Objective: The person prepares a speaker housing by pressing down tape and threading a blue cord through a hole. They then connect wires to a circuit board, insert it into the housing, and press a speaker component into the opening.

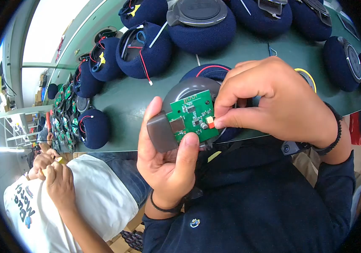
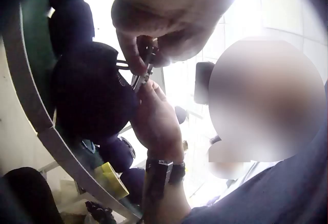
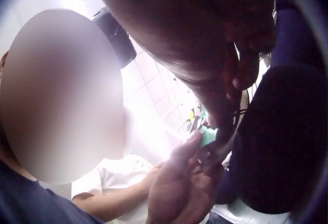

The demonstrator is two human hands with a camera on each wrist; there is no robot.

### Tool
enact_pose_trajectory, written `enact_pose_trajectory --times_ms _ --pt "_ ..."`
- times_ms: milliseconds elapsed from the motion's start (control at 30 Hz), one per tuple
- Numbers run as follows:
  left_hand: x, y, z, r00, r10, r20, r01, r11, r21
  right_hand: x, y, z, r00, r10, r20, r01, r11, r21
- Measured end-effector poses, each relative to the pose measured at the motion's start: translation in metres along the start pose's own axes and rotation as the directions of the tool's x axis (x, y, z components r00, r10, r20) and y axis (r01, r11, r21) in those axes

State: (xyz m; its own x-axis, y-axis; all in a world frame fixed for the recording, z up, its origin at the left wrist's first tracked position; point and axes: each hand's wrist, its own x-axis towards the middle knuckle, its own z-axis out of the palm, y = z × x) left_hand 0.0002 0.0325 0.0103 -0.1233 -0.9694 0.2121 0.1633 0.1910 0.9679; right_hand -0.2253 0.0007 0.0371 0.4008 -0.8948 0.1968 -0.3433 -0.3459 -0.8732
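In the head view my left hand [image 1: 168, 162] holds a green circuit board [image 1: 191, 116] with a dark grey plastic piece [image 1: 162, 131] on its left side, fingers and thumb around its edges. My right hand [image 1: 273, 101] pinches a small white and orange-red connector [image 1: 211, 122] at the board's right edge. Beneath the board sits a navy fabric unit with a grey dome [image 1: 180, 90], partly hidden. The left wrist view has my left hand [image 2: 169, 14] large above my right hand [image 2: 156, 119]; the right wrist view shows the board [image 3: 207, 136] between both hands, in shadow.
Navy round fabric units [image 1: 144, 50] with red wires stand in an arc on the green table [image 1: 180, 63]. More circuit boards [image 1: 64, 114] are piled at the left. A person in a white shirt [image 1: 83, 185] sits at the left, holding something yellow.
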Motion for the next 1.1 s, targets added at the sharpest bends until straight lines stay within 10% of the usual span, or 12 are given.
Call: enact_pose_trajectory --times_ms 133,200,333,500,900,1100 --pt "-0.003 -0.002 0.001 0.998 0.051 -0.03 -0.05 0.998 0.041 -0.002 0.001 -0.001 1.0 0.014 -0.003 -0.014 0.999 0.034" --pt "-0.005 -0.006 -0.006 0.996 0.084 -0.016 -0.083 0.995 0.061 0.001 0.006 -0.003 0.934 -0.307 -0.179 0.287 0.949 -0.13" --pt "-0.021 -0.02 -0.01 0.99 0.109 -0.094 -0.102 0.992 0.077 -0.007 0.013 -0.014 0.914 -0.217 -0.342 0.113 0.948 -0.299" --pt "-0.016 -0.017 0.0 0.984 0.043 -0.171 -0.049 0.998 -0.032 -0.01 0.023 -0.01 0.965 0.137 -0.224 -0.145 0.989 -0.018" --pt "-0.016 -0.02 -0.007 0.982 0.012 -0.191 -0.025 0.997 -0.068 -0.001 0.024 0.018 0.922 0.096 -0.376 0.05 0.932 0.359" --pt "-0.018 -0.02 -0.011 0.99 -0.021 -0.139 -0.004 0.985 -0.172 0.01 0.028 0.023 0.871 -0.299 -0.389 0.352 0.933 0.071"
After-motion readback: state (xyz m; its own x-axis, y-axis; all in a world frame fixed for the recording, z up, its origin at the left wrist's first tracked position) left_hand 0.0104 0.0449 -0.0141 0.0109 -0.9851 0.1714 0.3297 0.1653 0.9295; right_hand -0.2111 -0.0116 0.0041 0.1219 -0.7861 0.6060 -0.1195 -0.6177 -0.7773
